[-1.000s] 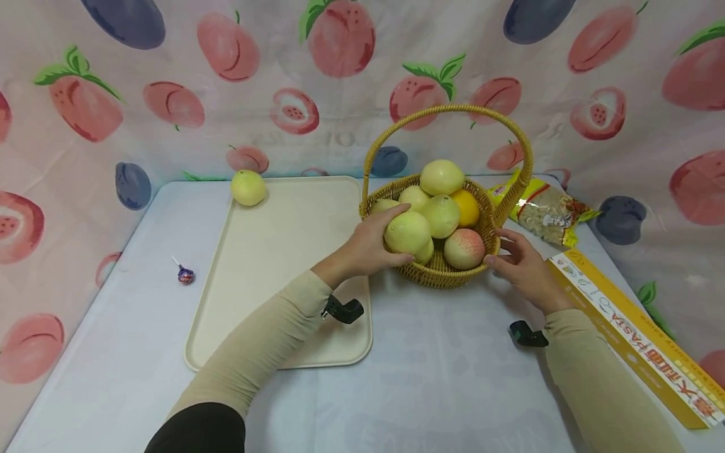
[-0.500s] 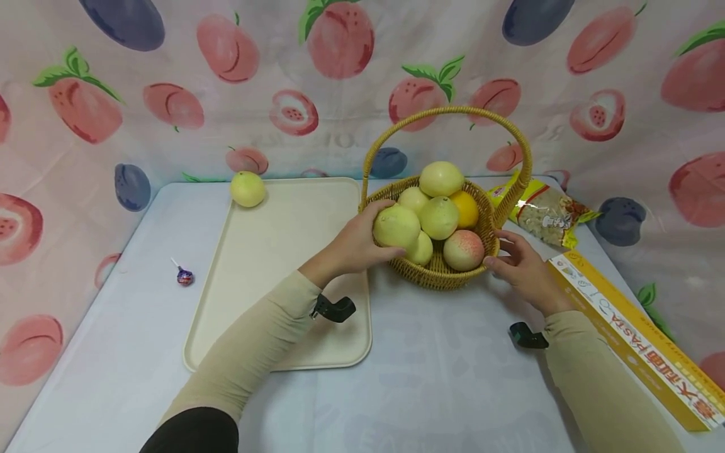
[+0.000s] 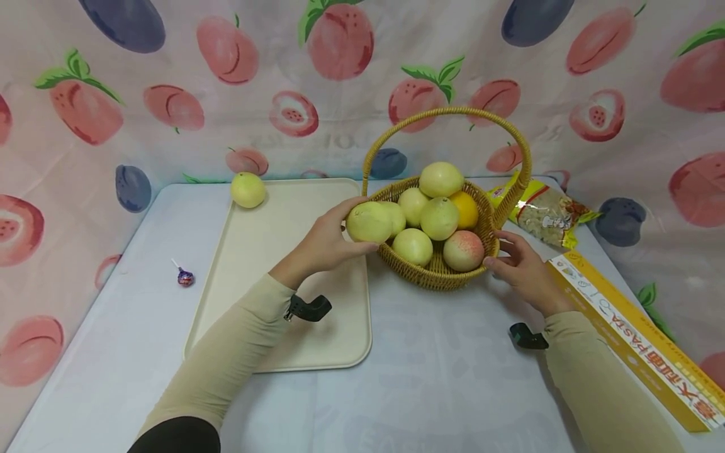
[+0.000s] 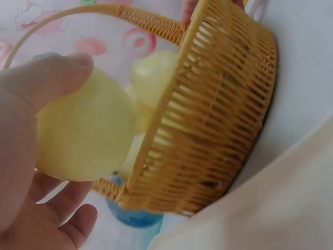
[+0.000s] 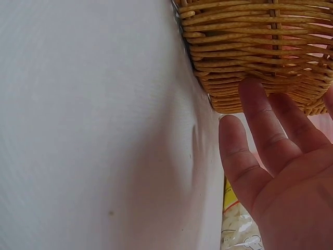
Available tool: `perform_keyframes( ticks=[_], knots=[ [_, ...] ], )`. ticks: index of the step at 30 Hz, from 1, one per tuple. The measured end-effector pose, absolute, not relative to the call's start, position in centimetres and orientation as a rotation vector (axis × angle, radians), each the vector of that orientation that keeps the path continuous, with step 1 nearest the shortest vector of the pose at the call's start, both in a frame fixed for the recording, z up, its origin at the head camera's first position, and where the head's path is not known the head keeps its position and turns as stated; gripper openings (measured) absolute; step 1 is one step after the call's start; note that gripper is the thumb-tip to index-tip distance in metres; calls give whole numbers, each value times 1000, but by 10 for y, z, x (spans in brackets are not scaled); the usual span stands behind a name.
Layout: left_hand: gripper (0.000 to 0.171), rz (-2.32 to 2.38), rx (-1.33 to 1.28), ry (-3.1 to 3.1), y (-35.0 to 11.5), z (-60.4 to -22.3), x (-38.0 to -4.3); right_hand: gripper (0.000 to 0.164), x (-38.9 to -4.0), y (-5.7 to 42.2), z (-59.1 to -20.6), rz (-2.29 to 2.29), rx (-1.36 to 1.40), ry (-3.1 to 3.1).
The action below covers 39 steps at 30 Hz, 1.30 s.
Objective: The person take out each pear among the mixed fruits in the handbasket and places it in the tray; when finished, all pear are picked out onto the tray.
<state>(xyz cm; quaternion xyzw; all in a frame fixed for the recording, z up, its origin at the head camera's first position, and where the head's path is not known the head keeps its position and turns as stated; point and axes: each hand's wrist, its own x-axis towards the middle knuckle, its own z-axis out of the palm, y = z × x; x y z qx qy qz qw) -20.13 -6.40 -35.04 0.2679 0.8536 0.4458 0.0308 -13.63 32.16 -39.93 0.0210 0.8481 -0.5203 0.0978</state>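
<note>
My left hand (image 3: 325,242) grips a pale yellow-green round fruit (image 3: 367,221) at the left rim of the wicker basket (image 3: 433,280). In the left wrist view the thumb lies over this fruit, with fingers beneath it. The basket has a tall arched handle and holds several more pale yellow-green fruits (image 3: 412,246), an orange (image 3: 466,209) and a peach (image 3: 464,250). At the basket's right side, my right hand (image 3: 527,277) holds the rim, thumb on the near side. In the right wrist view its fingertips touch the woven wall.
A cream tray (image 3: 283,207) lies left of the basket; another yellow-green fruit (image 3: 248,190) sits on its far left corner. A lollipop (image 3: 185,277) lies farther left. To the right are a yellow snack bag (image 3: 544,211) and a long pasta box (image 3: 640,340).
My left hand has drawn the fruit leftward from among the others to the basket's left rim. A yellow-green fruit behind it has come into fuller view. The right hand stays in place.
</note>
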Motion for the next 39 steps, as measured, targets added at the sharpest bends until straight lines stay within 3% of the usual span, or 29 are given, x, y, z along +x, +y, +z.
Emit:
perform_keyframes(
  ticks=[23,39],
  knots=[
    [86,1448,451,2736,-135,-367,-219,80,-137,323,-399,-1509,52,2537],
    [83,1489,291,2781,-155,-389,-250,81,-138,322,-399,-1531,76,2519]
  ],
)
